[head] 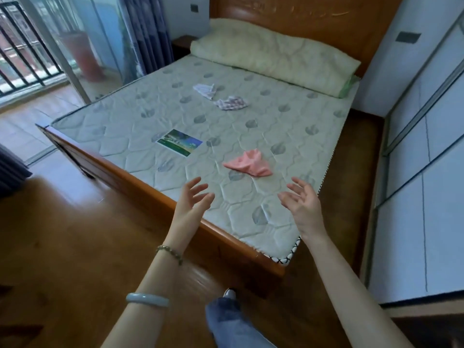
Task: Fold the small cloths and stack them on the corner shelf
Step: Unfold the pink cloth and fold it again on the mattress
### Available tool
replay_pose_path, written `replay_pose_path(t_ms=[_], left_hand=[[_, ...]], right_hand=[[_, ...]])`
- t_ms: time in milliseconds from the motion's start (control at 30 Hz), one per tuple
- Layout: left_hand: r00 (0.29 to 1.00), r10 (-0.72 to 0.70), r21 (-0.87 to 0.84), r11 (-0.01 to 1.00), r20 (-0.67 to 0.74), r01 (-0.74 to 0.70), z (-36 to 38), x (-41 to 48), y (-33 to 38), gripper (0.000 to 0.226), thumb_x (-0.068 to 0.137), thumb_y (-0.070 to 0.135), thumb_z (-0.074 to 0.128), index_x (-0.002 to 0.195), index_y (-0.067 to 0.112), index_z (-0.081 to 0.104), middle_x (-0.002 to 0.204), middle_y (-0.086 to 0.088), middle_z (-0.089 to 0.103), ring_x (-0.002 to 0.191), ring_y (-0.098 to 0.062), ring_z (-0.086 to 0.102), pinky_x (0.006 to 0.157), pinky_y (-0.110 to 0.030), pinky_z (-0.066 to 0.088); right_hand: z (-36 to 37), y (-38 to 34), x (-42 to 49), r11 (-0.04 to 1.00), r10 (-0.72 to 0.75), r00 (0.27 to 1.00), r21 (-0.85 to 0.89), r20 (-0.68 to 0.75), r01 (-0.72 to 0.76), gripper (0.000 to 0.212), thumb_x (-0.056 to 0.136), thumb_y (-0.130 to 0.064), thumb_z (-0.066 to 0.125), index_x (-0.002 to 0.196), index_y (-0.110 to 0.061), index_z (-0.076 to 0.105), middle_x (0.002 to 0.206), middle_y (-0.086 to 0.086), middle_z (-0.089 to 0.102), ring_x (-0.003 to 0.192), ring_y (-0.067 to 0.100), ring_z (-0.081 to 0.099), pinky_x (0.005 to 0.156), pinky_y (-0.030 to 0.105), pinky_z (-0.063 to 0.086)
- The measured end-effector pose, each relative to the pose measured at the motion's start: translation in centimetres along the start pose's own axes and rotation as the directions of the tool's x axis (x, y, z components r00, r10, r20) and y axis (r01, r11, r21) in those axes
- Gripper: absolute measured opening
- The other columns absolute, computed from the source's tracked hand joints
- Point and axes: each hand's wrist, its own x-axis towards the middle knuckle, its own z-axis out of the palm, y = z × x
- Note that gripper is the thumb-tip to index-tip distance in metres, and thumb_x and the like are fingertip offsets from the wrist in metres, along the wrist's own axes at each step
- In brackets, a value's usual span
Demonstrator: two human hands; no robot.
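Left grip: my fingers spread wide, hovering over the mattress edge.
Right grip: wide too, palm turned inward.
Pink cloth: crumpled on the mattress, just beyond both grips.
Checked cloth, white cloth: side by side, farther up the mattress.

- The mattress is covered in quilted, matt fabric.
- The bed frame is made of smooth, glossy wood.
- The floor is laid in glossy wood.
- The pink cloth and the checked cloth are seen as soft, matt fabric.
- The printed card is seen as smooth paper.
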Motion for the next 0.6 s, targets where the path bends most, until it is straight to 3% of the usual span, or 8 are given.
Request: replay_pose_path(t_ms=[200, 300, 433, 600], left_hand=[[0.998, 0.004, 0.031, 1.0, 0.061, -0.006, -1.8, 12.0, 1.5, 0.046, 0.09, 0.018, 0.062, 0.132, 0.022, 0.043, 0.126, -0.002, 0.056, 0.108, -0.015, 0.061, 0.09, -0.034, 0.052], [0.996, 0.008, 0.036, 0.999, 0.085, -0.011, -2.1, 16.6, 2.1, 0.044, 0.089, 0.018, 0.063, 0.13, 0.023, 0.046, 0.124, 0.0, 0.057, 0.107, -0.014, 0.061, 0.088, -0.032, 0.053], [0.993, -0.013, 0.052, 0.999, 0.121, 0.007, -2.6, 22.7, 1.5, 0.047, 0.088, 0.018, 0.065, 0.131, 0.02, 0.047, 0.126, -0.002, 0.057, 0.109, -0.016, 0.062, 0.089, -0.036, 0.054], [0.971, -0.077, 0.095, 0.994, 0.226, 0.057, -3.0, 31.4, -0.3, 0.054, 0.078, 0.033, 0.068, 0.128, 0.025, 0.049, 0.124, 0.001, 0.058, 0.109, -0.016, 0.062, 0.089, -0.038, 0.053]], right_hand=[[5.8, -1.9, 9.6, 0.999, 0.005, 0.998, 0.043, -0.064, -0.002, 0.046, 0.081, -0.01, 0.073, 0.12, -0.021, 0.051, 0.115, 0.001, 0.058, 0.1, 0.01, 0.06, 0.095, 0.038, 0.05], [7.6, -3.0, 12.8, 0.999, 0.016, 0.997, 0.033, -0.074, -0.013, 0.05, 0.08, -0.014, 0.074, 0.123, -0.019, 0.051, 0.119, 0.004, 0.057, 0.105, 0.016, 0.059, 0.096, 0.039, 0.05], [9.4, -3.2, 17.7, 1.0, 0.018, 0.992, -0.002, -0.122, -0.018, 0.046, 0.081, -0.009, 0.073, 0.122, -0.017, 0.053, 0.122, 0.009, 0.056, 0.102, 0.011, 0.059, 0.099, 0.042, 0.049], [12.2, -2.5, 23.6, 0.998, 0.046, 0.977, -0.025, -0.206, -0.052, 0.041, 0.08, -0.005, 0.072, 0.117, -0.015, 0.055, 0.117, 0.006, 0.058, 0.104, 0.015, 0.058, 0.094, 0.031, 0.049]])
